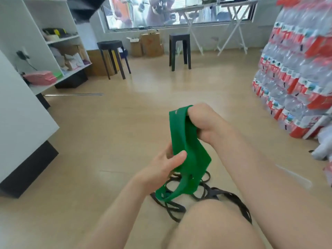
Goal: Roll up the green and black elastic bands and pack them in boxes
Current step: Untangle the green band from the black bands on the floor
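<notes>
A wide green elastic band [186,150] hangs above the floor, held at both ends of its upper part. My right hand [203,121] is closed over its top end, fingers curled inside the loop. Lower down, my left hand [167,164] pinches the band's left edge between thumb and fingers. The band's bottom loop droops to the floor. Under it lies a tangle of thin black elastic bands [206,194], partly hidden by my knee [206,225]. I see no packing box near my hands.
Two dark stools [113,58] [179,51] stand on the wooden floor ahead. White shelves [59,51] line the left, cardboard boxes [149,44] sit under the window, and stacked bottle packs [296,78] fill the right side.
</notes>
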Tool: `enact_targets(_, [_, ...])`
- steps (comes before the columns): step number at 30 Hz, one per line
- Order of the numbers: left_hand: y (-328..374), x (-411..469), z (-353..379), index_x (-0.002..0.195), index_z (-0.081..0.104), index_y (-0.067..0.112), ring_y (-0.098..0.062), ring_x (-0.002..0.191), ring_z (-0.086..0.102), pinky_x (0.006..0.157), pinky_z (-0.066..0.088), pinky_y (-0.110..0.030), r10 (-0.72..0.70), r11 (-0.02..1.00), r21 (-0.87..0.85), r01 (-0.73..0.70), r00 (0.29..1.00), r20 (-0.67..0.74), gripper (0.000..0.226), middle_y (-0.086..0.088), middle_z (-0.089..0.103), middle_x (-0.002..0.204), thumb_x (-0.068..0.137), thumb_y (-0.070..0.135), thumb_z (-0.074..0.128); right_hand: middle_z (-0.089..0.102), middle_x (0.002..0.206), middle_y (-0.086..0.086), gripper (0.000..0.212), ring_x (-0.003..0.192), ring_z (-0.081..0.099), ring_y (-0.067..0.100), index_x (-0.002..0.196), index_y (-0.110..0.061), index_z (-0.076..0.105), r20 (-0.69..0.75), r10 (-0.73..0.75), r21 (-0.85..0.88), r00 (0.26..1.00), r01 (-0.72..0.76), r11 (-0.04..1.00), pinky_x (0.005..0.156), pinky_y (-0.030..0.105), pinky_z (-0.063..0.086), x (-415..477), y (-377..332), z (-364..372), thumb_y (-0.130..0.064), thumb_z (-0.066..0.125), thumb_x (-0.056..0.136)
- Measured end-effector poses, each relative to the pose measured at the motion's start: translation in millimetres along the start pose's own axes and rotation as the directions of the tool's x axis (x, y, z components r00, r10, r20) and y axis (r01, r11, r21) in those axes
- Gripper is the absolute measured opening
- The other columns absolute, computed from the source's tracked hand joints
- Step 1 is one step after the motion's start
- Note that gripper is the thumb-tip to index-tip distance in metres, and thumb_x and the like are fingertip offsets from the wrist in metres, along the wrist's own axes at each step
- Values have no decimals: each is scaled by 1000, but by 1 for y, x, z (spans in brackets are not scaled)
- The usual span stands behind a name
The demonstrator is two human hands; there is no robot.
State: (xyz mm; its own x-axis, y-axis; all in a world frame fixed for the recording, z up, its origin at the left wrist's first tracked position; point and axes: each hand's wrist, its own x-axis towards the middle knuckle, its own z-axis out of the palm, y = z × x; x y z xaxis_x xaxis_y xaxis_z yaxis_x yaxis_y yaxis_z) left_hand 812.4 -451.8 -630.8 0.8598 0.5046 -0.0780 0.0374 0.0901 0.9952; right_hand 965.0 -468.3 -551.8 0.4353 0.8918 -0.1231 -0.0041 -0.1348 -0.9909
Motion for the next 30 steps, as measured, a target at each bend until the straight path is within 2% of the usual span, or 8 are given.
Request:
enact_targets(7, [7, 6, -6, 90, 64, 13, -19, 77, 65, 66, 54, -28, 2, 1000, 13, 9, 736, -676, 17, -2, 70, 81, 76, 16, 74, 68, 104, 15, 23, 99, 67, 25, 107, -2, 64, 310, 49, 260, 949, -135, 956, 89, 33, 56, 0, 17, -9, -11, 65, 85])
enact_targets(12, [65, 9, -40, 93, 51, 2, -23, 63, 55, 61, 48, -36, 98, 943, -163, -289, 713, -694, 13, -4, 56, 66, 85, -5, 57, 57, 132, -9, 59, 120, 58, 12, 132, -45, 48, 631, 89, -30, 771, -90, 995, 96, 44, 50, -10, 84, 13, -28, 73, 81])
enact_targets(15, [96, 8, -60, 94, 53, 6, -30, 76, 58, 79, 54, -52, 197, 945, -56, -323, 696, -691, 18, -8, 61, 78, 83, -8, 56, 67, 112, -12, 47, 105, 63, 7, 118, -45, 56, 492, -1, -116, 871, 67, 991, 88, 37, 55, -4, 102, 52, -18, 74, 84])
enact_targets(17, [109, 6, -88, 109, 55, 13, -26, 88, 62, 86, 55, -46, 404, 885, 457, -90, 638, -656, 32, -5, 65, 97, 79, 0, 60, 67, 115, -13, 44, 108, 62, 6, 124, -39, 56, 442, -10, -193, 897, 106, 976, 91, 35, 53, 4, 116, 63, -16, 68, 89])
enact_targets(19, [113, 5, -120, 122, 50, 12, -26, 98, 60, 85, 53, -40, 528, 566, 798, 209, 651, -545, 46, -6, 64, 109, 77, 8, 60, 59, 130, -11, 52, 123, 52, 9, 137, -37, 47, 464, 71, -344, 883, 106, 933, 98, 32, 47, 11, 138, 65, -21, 65, 91])
enact_targets(23, [71, 12, -193, 122, 42, 12, -30, 98, 58, 81, 53, -45, 303, 418, 741, 526, 688, -659, 55, -7, 60, 110, 75, 14, 70, 39, 149, -1, 67, 137, 38, 15, 149, -33, 29, 474, 337, -570, 814, -9, 822, 102, 25, 35, 11, 189, 65, -29, 63, 92])
enact_targets(27, [-36, 9, -222, 127, 38, 2, -36, 119, 42, 100, 37, -41, 48, 13, 552, 834, 551, -833, 51, -20, 47, 127, 80, 12, 58, 34, 154, -1, 71, 137, 40, 17, 151, -29, 26, 415, 451, -678, 790, -62, 732, 109, 29, 36, 8, 239, 50, -28, 64, 90])
enact_targets(30, [-134, 0, -191, 139, 37, 15, -34, 126, 35, 103, 37, -40, -77, 74, 738, 671, 742, -666, 66, -15, 38, 140, 77, 0, 54, 30, 156, -1, 70, 141, 32, 18, 152, -29, 22, 398, 488, -747, 777, -34, 663, 107, 26, 31, 10, 268, 34, -29, 59, 93])
